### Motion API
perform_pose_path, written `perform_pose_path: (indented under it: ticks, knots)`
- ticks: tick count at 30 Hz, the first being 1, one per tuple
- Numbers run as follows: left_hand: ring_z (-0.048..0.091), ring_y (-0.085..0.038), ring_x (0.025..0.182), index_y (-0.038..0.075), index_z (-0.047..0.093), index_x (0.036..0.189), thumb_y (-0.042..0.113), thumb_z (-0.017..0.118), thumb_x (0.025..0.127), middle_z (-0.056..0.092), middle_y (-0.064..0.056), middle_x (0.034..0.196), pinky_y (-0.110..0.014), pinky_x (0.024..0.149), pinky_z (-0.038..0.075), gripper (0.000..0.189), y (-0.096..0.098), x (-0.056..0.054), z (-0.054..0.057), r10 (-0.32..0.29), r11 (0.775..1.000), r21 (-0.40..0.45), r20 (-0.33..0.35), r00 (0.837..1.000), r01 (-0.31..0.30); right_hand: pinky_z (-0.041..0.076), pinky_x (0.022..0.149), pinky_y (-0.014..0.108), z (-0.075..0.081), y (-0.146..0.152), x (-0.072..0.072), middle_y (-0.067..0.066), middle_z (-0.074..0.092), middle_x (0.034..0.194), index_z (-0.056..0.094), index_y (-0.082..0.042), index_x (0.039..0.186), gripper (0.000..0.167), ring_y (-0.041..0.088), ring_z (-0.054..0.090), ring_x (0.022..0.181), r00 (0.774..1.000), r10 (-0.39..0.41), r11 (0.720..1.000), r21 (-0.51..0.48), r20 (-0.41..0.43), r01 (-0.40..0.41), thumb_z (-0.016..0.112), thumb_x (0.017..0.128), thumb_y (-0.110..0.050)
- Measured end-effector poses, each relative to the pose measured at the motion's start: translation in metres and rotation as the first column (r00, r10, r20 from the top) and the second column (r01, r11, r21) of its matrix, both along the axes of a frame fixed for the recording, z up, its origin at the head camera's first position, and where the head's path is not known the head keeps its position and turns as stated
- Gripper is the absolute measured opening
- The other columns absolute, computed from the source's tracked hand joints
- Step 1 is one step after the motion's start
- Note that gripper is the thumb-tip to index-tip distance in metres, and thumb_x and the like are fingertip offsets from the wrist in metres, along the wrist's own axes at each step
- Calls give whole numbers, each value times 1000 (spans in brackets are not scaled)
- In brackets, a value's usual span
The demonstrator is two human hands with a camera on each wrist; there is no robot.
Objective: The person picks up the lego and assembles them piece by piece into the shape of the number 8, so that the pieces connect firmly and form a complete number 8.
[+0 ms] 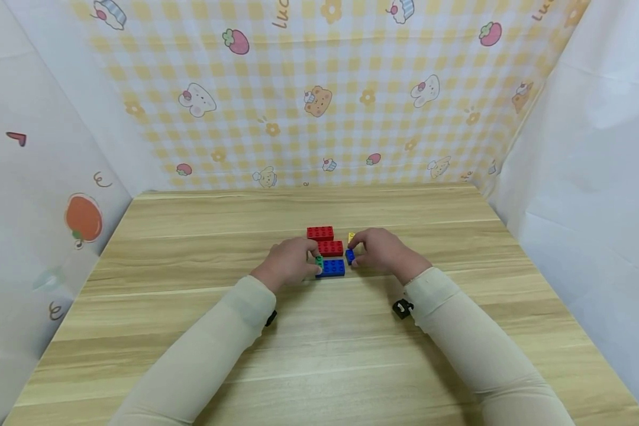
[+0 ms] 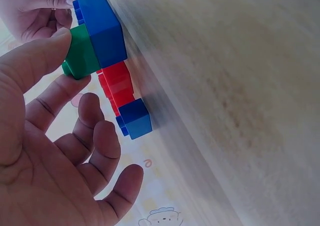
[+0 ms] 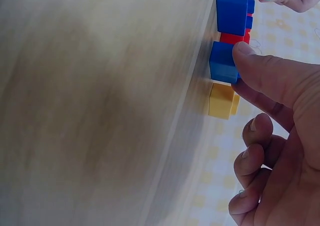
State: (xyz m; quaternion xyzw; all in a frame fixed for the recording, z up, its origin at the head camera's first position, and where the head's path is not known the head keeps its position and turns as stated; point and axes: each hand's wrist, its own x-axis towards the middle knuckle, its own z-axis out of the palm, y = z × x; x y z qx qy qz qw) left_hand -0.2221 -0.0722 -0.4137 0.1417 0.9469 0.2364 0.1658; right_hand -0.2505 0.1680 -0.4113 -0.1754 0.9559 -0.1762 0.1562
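My left hand [image 1: 289,262] pinches a small green brick [image 2: 82,53] between thumb and index finger. The green brick sits on the left end of a long blue brick [image 1: 334,268], its studs up. With thumb and index finger my right hand [image 1: 382,251] pinches a small blue brick [image 3: 223,62], which stands on the table just right of the long blue one. Behind them lie two long red bricks [image 1: 320,233], one farther back than the other. A small yellow brick [image 3: 220,101] stands beyond the right fingertips, partly covered by them in the head view.
Another small blue brick [image 2: 135,118] shows in the left wrist view, hidden behind the left hand from the head. The wooden table [image 1: 319,355] ends at a checked cloth backdrop [image 1: 319,136]. White cloth walls [image 1: 591,177] stand on both sides.
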Motion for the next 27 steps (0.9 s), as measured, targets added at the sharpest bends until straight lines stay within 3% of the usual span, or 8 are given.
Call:
perform_pose_path:
  ticks: [9, 27]
  knots:
    - [60, -21, 81, 18, 70, 105, 30, 81, 94, 66, 1, 87, -49, 94, 40, 19, 0, 0, 0, -3, 1000, 5, -7, 1000, 3, 53, 102, 49, -1, -3, -1, 9, 72, 130, 75, -13, 125, 36, 25, 65, 109, 1000, 5, 1000, 15, -13, -5, 84, 92, -23]
    - [60, -21, 80, 19, 70, 104, 29, 81, 94, 66, 1, 86, -49, 96, 40, 18, 0, 0, 0, 4, 1000, 7, 2, 1000, -5, 52, 103, 49, 3, -3, 2, 9, 72, 130, 76, -13, 124, 34, 26, 66, 112, 1000, 7, 1000, 18, -26, -6, 84, 92, -24]
